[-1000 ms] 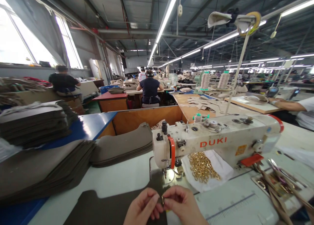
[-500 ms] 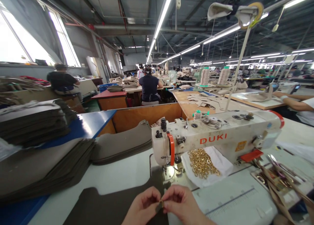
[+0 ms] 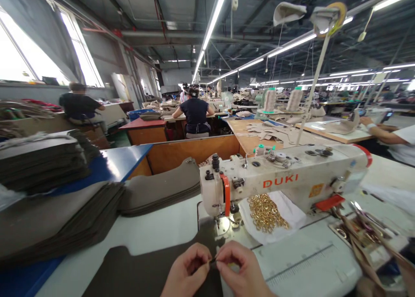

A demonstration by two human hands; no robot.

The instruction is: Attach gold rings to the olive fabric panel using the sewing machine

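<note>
Head view: my left hand [image 3: 189, 269] and right hand [image 3: 240, 266] pinch a small dark strip [image 3: 212, 260] between them, over the panel [image 3: 142, 271]. I judge it light, soft, easily dropped; fingertips at both ends suit it.

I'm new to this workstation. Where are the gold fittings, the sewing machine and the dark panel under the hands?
Gold fittings [image 3: 266, 214]: head view, middle of the pile.
Sewing machine [image 3: 305, 174]: head view, side of its white arm.
Dark panel [image 3: 142, 271]: head view, its flat top surface.
</note>
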